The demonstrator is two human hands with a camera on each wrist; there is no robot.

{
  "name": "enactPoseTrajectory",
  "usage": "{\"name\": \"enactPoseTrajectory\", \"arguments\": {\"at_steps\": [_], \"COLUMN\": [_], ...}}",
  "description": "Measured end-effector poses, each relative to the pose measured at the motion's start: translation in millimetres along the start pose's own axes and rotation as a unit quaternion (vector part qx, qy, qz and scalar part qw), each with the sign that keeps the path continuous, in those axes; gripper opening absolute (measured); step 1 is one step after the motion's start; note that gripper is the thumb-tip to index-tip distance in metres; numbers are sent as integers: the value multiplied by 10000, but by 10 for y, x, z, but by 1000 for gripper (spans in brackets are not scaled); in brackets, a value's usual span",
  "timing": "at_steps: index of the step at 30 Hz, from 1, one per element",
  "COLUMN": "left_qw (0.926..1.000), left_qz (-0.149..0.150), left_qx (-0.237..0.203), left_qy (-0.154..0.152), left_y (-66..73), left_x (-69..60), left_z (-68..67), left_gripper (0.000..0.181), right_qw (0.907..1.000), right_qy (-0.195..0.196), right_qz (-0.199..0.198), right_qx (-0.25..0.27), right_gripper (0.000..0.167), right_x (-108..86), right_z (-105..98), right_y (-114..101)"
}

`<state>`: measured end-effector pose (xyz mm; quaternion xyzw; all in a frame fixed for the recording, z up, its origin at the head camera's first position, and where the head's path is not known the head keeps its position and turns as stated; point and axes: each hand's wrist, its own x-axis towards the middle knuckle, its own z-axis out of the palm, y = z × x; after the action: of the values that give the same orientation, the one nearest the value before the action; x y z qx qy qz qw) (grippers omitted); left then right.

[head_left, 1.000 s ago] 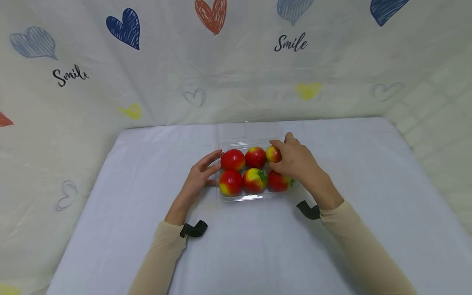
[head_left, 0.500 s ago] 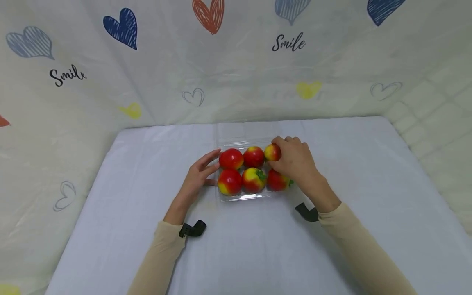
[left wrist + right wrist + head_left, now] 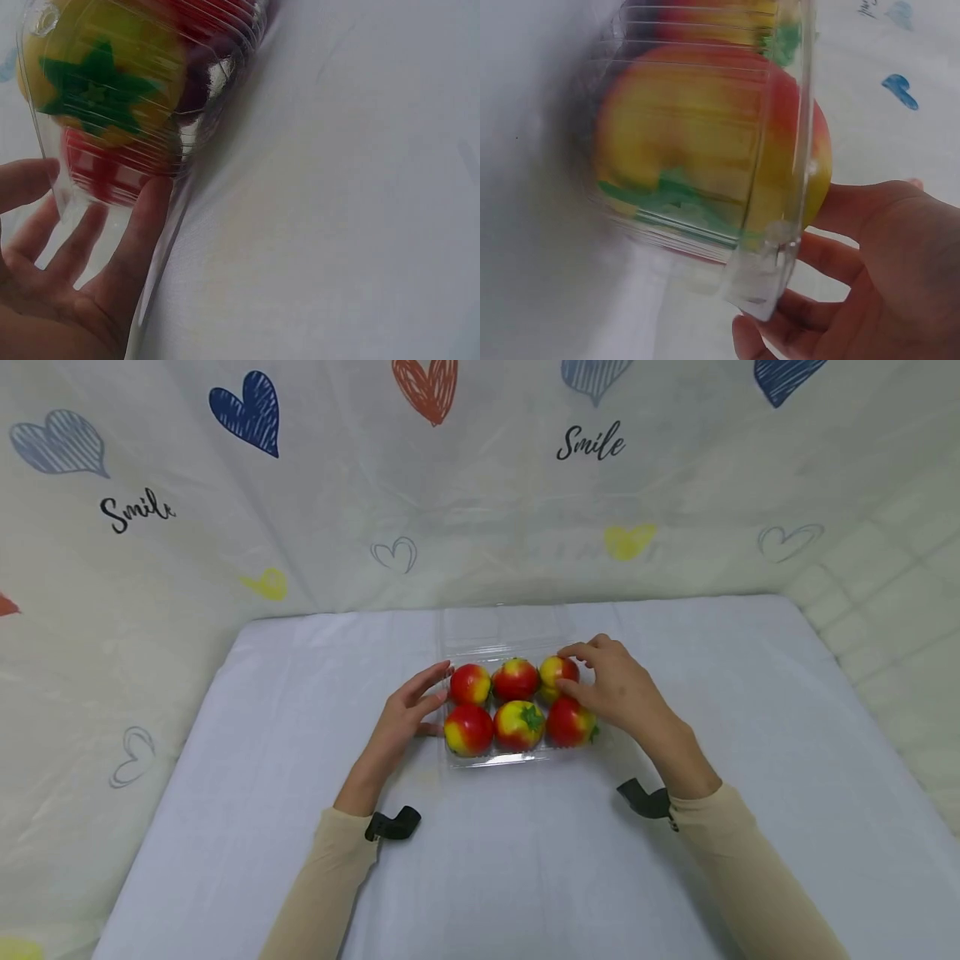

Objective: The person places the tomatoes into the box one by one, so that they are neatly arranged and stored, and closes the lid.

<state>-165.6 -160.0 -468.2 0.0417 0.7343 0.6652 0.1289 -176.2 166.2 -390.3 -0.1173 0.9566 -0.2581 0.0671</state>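
Note:
A clear plastic clamshell box (image 3: 498, 761) holds two rows of round red-and-yellow fruit with green star-shaped tops. My left hand (image 3: 405, 710) is at its left end, fingers spread and fingertips touching the plastic; in the left wrist view a finger (image 3: 135, 240) lies along the box's side. My right hand (image 3: 618, 689) has thumb and forefinger about the back-right fruit (image 3: 557, 670). In the right wrist view the front-right fruit (image 3: 675, 142) shows through the ribbed wall. Behind the box's end, the right hand's other fingers are bent, and the thumb's tip is hidden.
The box's clear lid (image 3: 502, 625) lies folded back behind it. A white cloth (image 3: 480, 877) covers the table. Behind the table's far edge hangs a curtain (image 3: 495, 493) printed with hearts. Each wrist wears a black mount (image 3: 645, 800).
My right hand has shifted to the right, uncovering more of the back-right fruit. The back-left fruit has turned and shows more yellow. The left hand stays in place.

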Motion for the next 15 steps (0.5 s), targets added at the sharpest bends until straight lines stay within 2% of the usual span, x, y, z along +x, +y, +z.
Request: {"name": "enactPoseTrajectory", "arguments": {"at_steps": [6,15], "left_qw": [10000,9999], "left_qz": [33,37], "left_qx": [-11,-24], "left_qy": [-81,-142], "left_y": [10,22], "left_x": [-8,-3], "left_z": [-5,-6], "left_gripper": [54,52], "right_qw": [9998,9980], "right_qy": [48,126], "right_qz": [-163,-385], "right_qx": [75,488], "right_gripper": [45,43], "right_x": [10,11], "right_z": [8,-22], "right_y": [14,21]}}
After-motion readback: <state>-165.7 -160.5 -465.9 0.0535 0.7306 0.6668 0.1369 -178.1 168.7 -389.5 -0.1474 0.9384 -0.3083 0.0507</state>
